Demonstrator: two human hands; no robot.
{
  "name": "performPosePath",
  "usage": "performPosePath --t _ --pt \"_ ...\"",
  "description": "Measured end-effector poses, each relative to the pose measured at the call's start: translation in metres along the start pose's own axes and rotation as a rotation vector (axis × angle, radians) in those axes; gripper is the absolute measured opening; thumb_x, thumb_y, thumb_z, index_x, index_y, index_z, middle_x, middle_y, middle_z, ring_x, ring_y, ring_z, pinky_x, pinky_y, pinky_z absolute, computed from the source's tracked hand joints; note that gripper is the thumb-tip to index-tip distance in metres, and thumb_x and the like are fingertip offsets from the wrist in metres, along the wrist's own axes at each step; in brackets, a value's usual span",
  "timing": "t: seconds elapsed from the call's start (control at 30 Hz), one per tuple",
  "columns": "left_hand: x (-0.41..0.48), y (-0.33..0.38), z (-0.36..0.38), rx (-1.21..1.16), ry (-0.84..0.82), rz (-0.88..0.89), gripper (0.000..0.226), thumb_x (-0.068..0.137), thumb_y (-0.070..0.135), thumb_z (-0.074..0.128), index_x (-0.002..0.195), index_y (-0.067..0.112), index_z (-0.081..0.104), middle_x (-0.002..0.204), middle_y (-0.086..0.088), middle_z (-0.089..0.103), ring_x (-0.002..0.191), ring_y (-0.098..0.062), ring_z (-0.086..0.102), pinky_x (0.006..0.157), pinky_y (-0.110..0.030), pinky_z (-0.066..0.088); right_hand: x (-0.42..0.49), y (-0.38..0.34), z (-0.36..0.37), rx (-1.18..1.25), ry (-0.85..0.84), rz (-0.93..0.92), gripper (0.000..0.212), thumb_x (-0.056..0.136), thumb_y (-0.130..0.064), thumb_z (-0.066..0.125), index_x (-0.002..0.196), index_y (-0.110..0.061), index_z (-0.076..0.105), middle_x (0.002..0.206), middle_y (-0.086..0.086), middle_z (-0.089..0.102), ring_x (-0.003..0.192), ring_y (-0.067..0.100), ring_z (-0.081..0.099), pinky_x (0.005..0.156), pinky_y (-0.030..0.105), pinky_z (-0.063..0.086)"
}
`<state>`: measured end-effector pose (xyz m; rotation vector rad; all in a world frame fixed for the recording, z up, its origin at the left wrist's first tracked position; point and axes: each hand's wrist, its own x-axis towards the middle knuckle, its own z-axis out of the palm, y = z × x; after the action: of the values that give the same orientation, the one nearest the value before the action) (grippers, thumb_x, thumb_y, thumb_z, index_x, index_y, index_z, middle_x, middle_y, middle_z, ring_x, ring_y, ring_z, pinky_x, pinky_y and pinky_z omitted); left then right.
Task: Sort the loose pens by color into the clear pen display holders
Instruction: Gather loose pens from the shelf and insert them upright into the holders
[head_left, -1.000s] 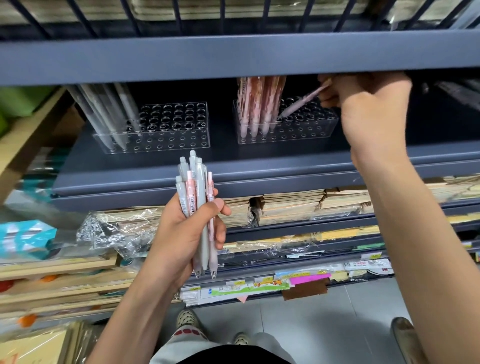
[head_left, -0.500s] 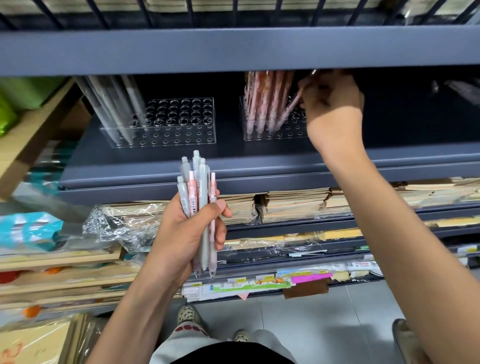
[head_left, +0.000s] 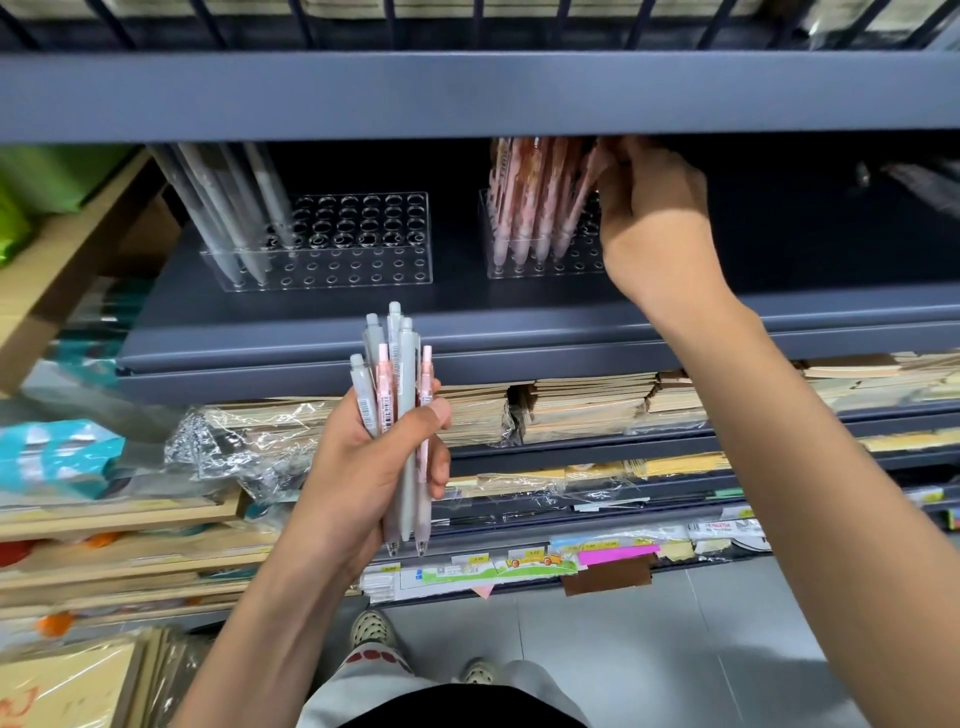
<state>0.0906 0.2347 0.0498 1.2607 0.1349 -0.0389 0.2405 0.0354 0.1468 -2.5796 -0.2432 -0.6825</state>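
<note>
Pink pens (head_left: 524, 208): upright in right clear holder (head_left: 493, 267) on blue-grey metal shelf (head_left: 311, 322); one leaning toward the fingertips.
Right hand (head_left: 654, 223): curled at the pink pen tops, tucked under upper shelf lip (head_left: 467, 98); pinching or let go, cannot tell.
Left hand (head_left: 374, 467): clenched round bundle of grey and pink pens (head_left: 397, 364), tips down.
Left clear holder (head_left: 363, 267): grey pens (head_left: 228, 208) at its left end, most holes vacant.
Risk: leaning pen missing its hole and tipping neighbours; knuckles catching the low lip; bundle sliding out of a one-handed grasp.
Writing: barcode stickers (head_left: 387, 413) on barrels, shelf-edge price tags (head_left: 535, 558); nothing legible.
</note>
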Motion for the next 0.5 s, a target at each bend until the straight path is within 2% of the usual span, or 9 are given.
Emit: performPosePath --t 0.1,0.2,0.3,0.37,0.43,0.5 --pt "-0.001 0.0 -0.003 -0.006 0.009 0.0 0.02 0.076 0.022 0.077 0.089 0.014 0.064 0.056 -0.006 0.057 0.046 -0.02 0.055 0.042 -0.028 0.047 0.004 -0.002 0.0 -0.048 -0.059 0.017 0.029 0.103 -0.017 0.034 0.124 -0.007 0.052 0.111 0.018 0.063 0.099 0.036 0.059 0.071 0.032 0.041" --pt "-0.003 0.002 -0.004 -0.003 0.013 -0.013 0.034 0.073 0.027 0.081 0.095 0.01 0.062 0.056 -0.007 0.057 0.046 -0.02 0.055 0.042 -0.028 0.048 0.004 -0.001 0.001 -0.038 -0.062 0.021 0.028 0.102 -0.016 0.035 0.124 -0.007 0.052 0.11 0.019 0.063 0.099 0.037 0.059 0.071 0.032 0.041" --pt "-0.005 0.002 -0.007 -0.017 0.026 -0.014 0.035 0.074 0.024 0.076 0.099 0.007 0.059 0.055 -0.008 0.056 0.045 -0.021 0.054 0.043 -0.028 0.048 -0.002 0.003 0.005 0.114 -0.035 0.025 0.026 0.099 -0.011 0.037 0.119 -0.009 0.053 0.103 0.012 0.063 0.095 0.035 0.06 0.079 0.04 0.047" --pt "-0.006 0.002 -0.009 -0.014 0.027 -0.001 0.029 0.076 0.023 0.073 0.095 0.006 0.059 0.058 -0.007 0.058 0.044 -0.02 0.054 0.042 -0.027 0.047 -0.01 0.008 0.008 0.245 -0.018 0.072 0.033 0.095 -0.007 0.038 0.125 -0.014 0.05 0.098 0.004 0.062 0.09 0.025 0.062 0.077 0.033 0.049" --pt "-0.007 0.003 -0.012 -0.01 0.017 0.006 0.024 0.077 0.022 0.07 0.09 0.005 0.06 0.063 -0.005 0.061 0.044 -0.018 0.053 0.041 -0.026 0.046 -0.025 0.011 0.008 0.396 0.07 0.13 0.048 0.09 -0.005 0.039 0.136 -0.019 0.045 0.098 -0.001 0.064 0.086 0.013 0.061 0.074 0.022 0.047" --pt "-0.007 0.004 -0.014 -0.015 0.015 0.004 0.025 0.077 0.023 0.07 0.089 0.004 0.06 0.068 -0.007 0.065 0.043 -0.017 0.052 0.04 -0.025 0.046 -0.046 0.008 0.008 0.524 0.181 0.205 0.052 0.086 -0.009 0.038 0.135 -0.023 0.046 0.097 -0.006 0.067 0.085 0.008 0.063 0.076 0.024 0.05"
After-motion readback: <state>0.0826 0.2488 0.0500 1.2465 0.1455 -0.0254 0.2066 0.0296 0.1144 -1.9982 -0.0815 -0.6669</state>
